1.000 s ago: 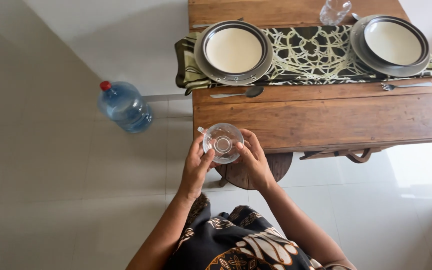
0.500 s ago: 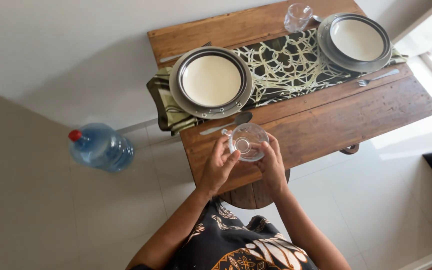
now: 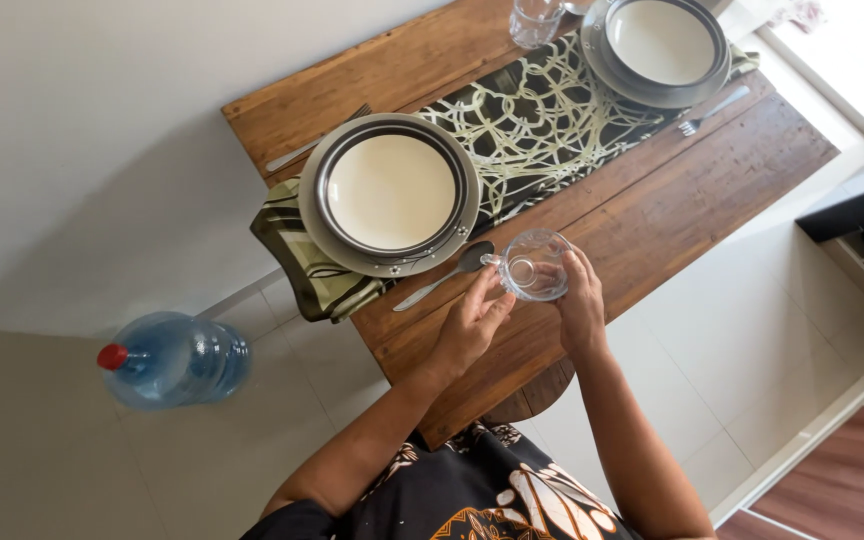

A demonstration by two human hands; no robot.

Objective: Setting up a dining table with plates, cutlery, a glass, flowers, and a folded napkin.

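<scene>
Cradling a clear glass cup (image 3: 534,265), both hands are seen over the near long edge of the wooden table (image 3: 652,200). The cup is clamped in the grip of the left hand (image 3: 470,325) on one side and the right hand (image 3: 582,305) on the other, fingers wrapped round its wall; its small handle is turned toward the spoon (image 3: 447,272). Whether the cup's base is touching the wood or is held just above it cannot be told from this view.

Just beside the cup, toward the table's left end, the spoon is laid on the bare wood, its bowl almost at the cup's handle. Beyond it, a cream plate set on a grey plate (image 3: 389,195) is placed on a dark runner with a pale web pattern (image 3: 552,115), which is draped over the left end of the table. A fork (image 3: 317,140) is laid past that plate, near the far edge. At the right end, a second plate setting (image 3: 662,45) is seen with another fork (image 3: 712,108) beside it and a second glass (image 3: 535,20) at the far edge. A large blue water bottle with a red cap (image 3: 174,360) is stood on the tiled floor, well apart from the table.
</scene>
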